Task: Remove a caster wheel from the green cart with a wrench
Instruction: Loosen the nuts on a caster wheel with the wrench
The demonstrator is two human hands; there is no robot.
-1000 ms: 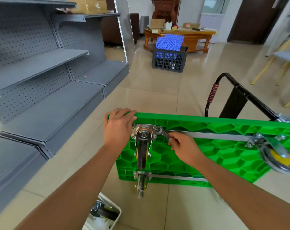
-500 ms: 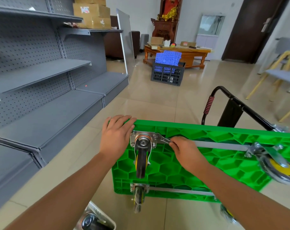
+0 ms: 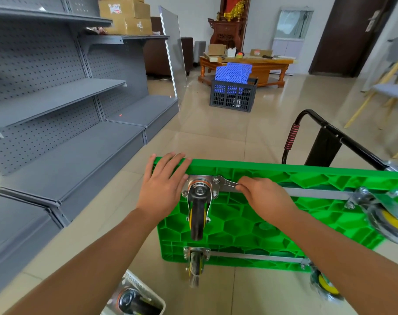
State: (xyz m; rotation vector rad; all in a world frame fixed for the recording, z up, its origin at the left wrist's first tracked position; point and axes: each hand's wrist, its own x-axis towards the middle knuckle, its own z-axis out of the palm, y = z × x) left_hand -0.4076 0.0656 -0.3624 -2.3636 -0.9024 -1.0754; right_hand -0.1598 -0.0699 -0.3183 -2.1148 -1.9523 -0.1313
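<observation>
Green cart (image 3: 273, 223) stood on edge on floor, underside toward camera, so caster bolts were reachable. Left hand (image 3: 162, 189) lay flat, fingers straight, over far-left top edge, likely bracing cart against wrench torque. Right hand (image 3: 261, 197) gripped wrench (image 3: 227, 184) handle, fingers curled round it; wrench head sat on upper-right bolt of caster wheel (image 3: 198, 214) plate. Wheel was not yet off cart. White basket (image 3: 134, 280) holding spare caster sat near left.
</observation>
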